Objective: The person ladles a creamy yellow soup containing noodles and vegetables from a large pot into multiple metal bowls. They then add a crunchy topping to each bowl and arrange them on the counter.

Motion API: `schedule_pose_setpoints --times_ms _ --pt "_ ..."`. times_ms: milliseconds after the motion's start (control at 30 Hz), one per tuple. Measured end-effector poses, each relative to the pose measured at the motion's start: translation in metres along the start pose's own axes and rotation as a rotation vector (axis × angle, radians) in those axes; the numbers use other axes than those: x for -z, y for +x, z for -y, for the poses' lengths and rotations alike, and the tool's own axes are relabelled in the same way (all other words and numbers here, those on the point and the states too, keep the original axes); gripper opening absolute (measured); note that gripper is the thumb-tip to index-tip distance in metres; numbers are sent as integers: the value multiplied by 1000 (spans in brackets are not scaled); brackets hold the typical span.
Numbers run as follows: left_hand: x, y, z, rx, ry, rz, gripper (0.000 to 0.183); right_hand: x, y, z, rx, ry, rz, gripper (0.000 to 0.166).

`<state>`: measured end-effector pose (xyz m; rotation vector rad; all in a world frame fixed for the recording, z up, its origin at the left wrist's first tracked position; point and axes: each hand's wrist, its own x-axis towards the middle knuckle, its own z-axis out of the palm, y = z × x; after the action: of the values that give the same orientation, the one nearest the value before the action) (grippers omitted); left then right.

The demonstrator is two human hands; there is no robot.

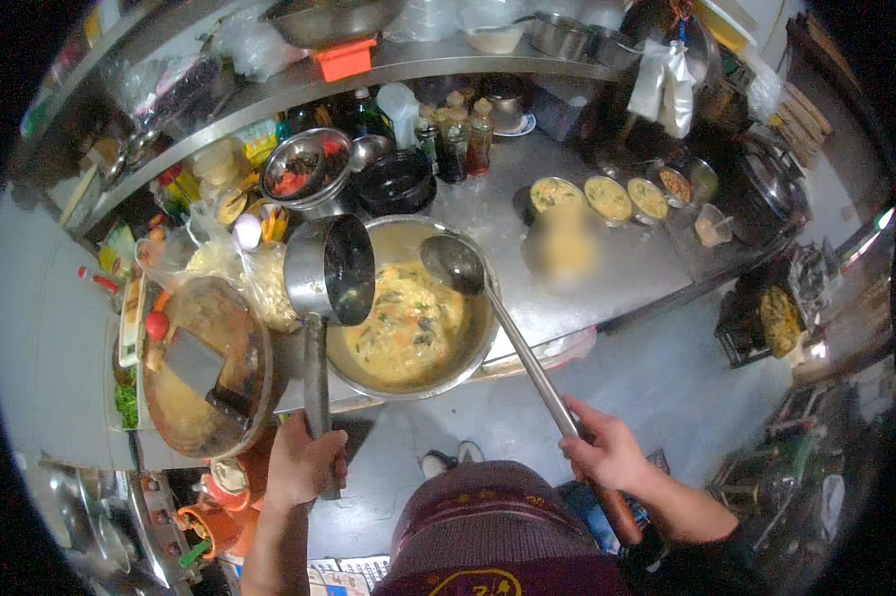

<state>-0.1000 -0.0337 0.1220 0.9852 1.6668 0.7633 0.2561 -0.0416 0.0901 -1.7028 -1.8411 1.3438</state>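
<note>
My left hand [305,463] grips the long handle of a deep metal pot [330,270], tilted on its side over the left rim of a large steel basin [411,387]. Inside the basin lies a yellow, egg-like mixture [411,320] with green and orange bits. My right hand [601,451] is closed around the shaft of a metal ladle [454,264] with a wooden handle end. The ladle's bowl hangs at the basin's upper right side; whether it touches the mixture I cannot tell. Little of the pot's dark inside can be made out.
On a round wooden chopping board [206,372] at left rests a cleaver [195,361]. Several filled bowls [608,200] line the steel counter [604,287]. Behind the basin stand sauce bottles [479,138], a black bowl [394,182] and stacked steel bowls [306,167]. A loaded shelf [448,65] runs above.
</note>
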Motion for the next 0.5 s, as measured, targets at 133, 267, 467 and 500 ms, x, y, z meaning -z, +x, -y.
schedule_pose_setpoints --times_ms 133,267,467,500 --pt "-41 14 18 91 -486 -67 8 13 3 11 -12 139 158 62" --pt "-101 43 9 4 -1092 62 28 -43 44 42 428 -258 144 64" --pt "-23 62 1 -382 -1119 159 32 -87 115 -2 444 455 -33 41" --pt "4 51 1 -441 -1052 121 32 -79 137 -8 165 526 61 35"
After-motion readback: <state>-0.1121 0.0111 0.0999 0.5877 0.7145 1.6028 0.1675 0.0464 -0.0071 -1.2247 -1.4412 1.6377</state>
